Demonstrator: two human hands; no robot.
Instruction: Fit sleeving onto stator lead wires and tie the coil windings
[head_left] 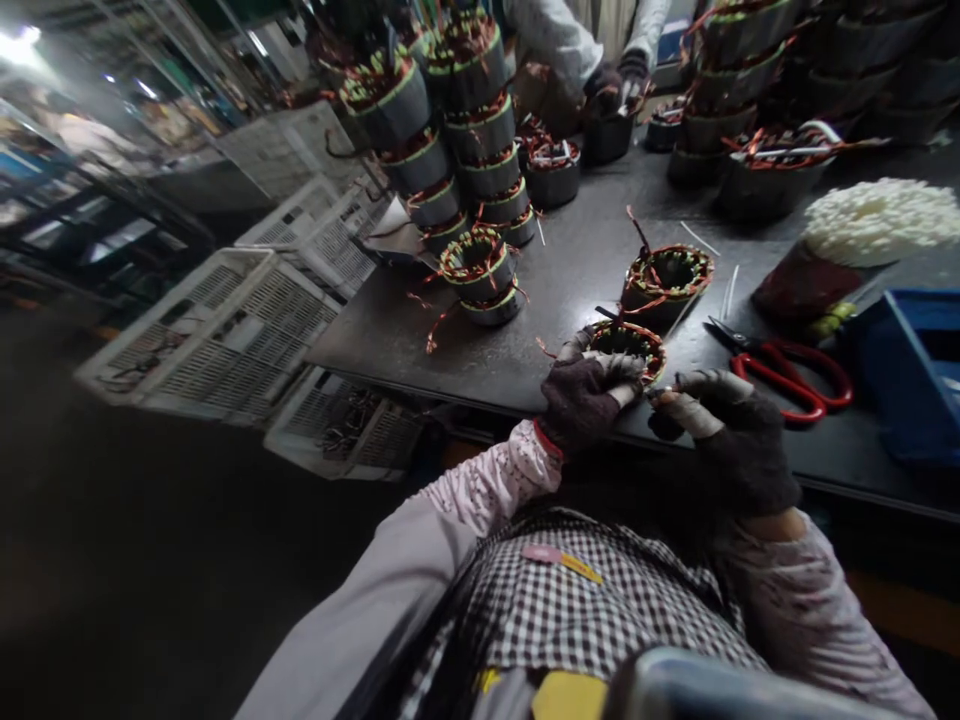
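My left hand [581, 392], in a dark glove, is closed around the near side of a wound stator [628, 345] at the table's front edge. Beside it, my gloved right hand [724, 425] pinches something small at the stator's rim; I cannot make out what. A second stator [666, 275] with copper windings sits just behind. Red-handled scissors [787, 372] lie on the table to the right of my right hand.
Stacks of stators [465, 130] rise at the back of the dark table [570, 260]. Another person's gloved hands [619, 85] work at the far side. A pile of white ties [881, 220] and a blue bin [911, 370] are at right; white crates [225, 330] at left.
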